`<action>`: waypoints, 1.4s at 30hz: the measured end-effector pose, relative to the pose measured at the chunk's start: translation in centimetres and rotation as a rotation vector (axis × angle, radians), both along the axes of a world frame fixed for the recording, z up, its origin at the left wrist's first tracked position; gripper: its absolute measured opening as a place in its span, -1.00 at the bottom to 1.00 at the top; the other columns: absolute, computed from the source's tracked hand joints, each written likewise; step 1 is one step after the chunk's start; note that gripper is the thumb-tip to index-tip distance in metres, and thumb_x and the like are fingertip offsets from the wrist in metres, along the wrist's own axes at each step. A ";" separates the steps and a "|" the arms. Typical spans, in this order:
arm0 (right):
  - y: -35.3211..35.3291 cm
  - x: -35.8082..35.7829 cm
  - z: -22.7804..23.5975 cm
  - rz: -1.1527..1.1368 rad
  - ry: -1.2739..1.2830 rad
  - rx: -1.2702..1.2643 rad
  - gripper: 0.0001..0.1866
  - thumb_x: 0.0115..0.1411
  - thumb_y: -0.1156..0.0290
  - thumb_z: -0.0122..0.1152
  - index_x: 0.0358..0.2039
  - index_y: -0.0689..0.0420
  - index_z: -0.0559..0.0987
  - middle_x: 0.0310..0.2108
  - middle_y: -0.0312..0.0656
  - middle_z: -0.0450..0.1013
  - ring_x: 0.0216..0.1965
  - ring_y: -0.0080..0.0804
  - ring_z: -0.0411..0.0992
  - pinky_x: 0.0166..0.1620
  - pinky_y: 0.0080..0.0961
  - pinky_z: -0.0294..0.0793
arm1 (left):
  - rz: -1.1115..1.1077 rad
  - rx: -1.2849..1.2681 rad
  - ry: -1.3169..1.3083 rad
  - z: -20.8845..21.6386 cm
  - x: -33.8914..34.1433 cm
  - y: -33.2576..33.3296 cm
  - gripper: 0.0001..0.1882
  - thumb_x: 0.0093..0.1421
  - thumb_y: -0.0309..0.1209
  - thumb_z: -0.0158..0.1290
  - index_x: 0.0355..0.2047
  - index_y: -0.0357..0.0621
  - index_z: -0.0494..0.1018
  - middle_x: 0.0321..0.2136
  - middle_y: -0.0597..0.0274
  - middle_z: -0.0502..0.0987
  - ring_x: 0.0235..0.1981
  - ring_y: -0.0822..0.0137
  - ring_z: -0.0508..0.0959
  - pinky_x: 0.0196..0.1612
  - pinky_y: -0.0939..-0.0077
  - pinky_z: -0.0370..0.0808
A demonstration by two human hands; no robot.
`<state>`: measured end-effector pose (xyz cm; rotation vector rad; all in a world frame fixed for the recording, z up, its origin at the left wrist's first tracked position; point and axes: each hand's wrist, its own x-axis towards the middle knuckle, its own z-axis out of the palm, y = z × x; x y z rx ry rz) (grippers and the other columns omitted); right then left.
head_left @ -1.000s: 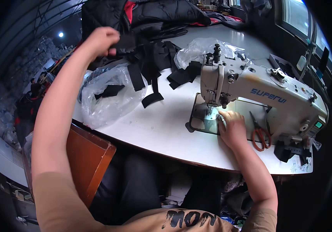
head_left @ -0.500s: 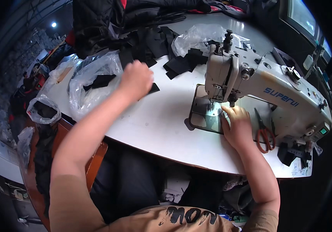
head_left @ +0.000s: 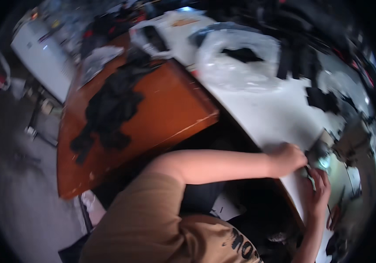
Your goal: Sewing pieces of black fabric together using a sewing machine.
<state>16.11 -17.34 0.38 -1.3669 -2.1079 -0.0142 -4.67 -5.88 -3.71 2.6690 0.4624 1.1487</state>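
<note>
My left hand (head_left: 288, 160) is closed beside the sewing machine's (head_left: 355, 142) lit needle area; whatever it pinches is small, dark and too blurred to name. Just below it, my right hand (head_left: 320, 190) has bent fingers drawn together at the near edge of the lit plate (head_left: 323, 163). Between the two hands a thin dark bit shows, but its kind cannot be made out. Scissors with orange-red handles (head_left: 335, 218) lie to the right of my right wrist.
A clear plastic bag (head_left: 240, 59) with black pieces lies on the white table (head_left: 245, 103). Black fabric pieces (head_left: 321, 100) are farther right. To the left, a brown wooden surface (head_left: 161, 103) carries crumpled black cloth (head_left: 113, 103). A white appliance (head_left: 43, 57) stands beyond.
The view has swung left, bringing the brown surface into sight. My left hand has come from the black pieces to the needle area, close to my right hand, which stays by the machine.
</note>
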 end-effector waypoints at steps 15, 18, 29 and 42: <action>-0.4 -1.7 0.5 -0.024 -0.156 0.092 -0.84 0.17 0.63 0.20 -0.22 0.27 0.60 -0.26 0.01 0.53 -0.22 0.07 0.52 -0.15 -0.12 0.50 | 1.567 -0.227 0.675 7.6 -41.5 -3.4 -0.62 0.25 -0.21 0.23 -0.03 -0.17 0.56 -0.10 -0.01 0.61 0.05 -0.05 0.57 0.05 0.06 0.57; 0.2 -1.9 0.1 0.004 -0.136 0.104 -0.84 0.17 0.64 0.19 -0.22 0.27 0.60 -0.26 0.00 0.53 -0.24 0.07 0.52 -0.17 -0.13 0.51 | 1.567 -0.363 0.654 7.2 -47.2 -2.2 -0.63 0.29 -0.18 0.16 -0.13 -0.27 0.60 -0.13 -0.16 0.63 -0.02 -0.15 0.60 0.07 0.02 0.53; -0.3 -1.1 -0.2 -0.045 -0.124 0.100 -0.81 0.13 0.64 0.25 -0.20 0.23 0.61 -0.24 -0.03 0.54 -0.22 0.03 0.54 -0.17 -0.14 0.53 | 1.319 -0.272 -0.708 24.5 -52.8 3.6 -0.47 0.44 0.00 0.02 -0.30 -0.32 0.57 -0.48 0.16 0.61 -0.57 0.35 0.57 -0.46 0.42 0.52; 0.9 -0.5 -1.0 -0.205 0.146 0.284 -0.73 0.19 0.73 0.17 -0.11 0.19 0.55 -0.30 -0.01 0.56 -0.32 0.02 0.57 -0.28 -0.22 0.56 | 0.437 -0.664 0.231 15.7 -16.4 5.0 -0.60 0.39 -0.15 0.09 -0.20 -0.35 0.55 -0.39 0.29 0.59 -0.33 0.45 0.57 -0.20 0.47 0.51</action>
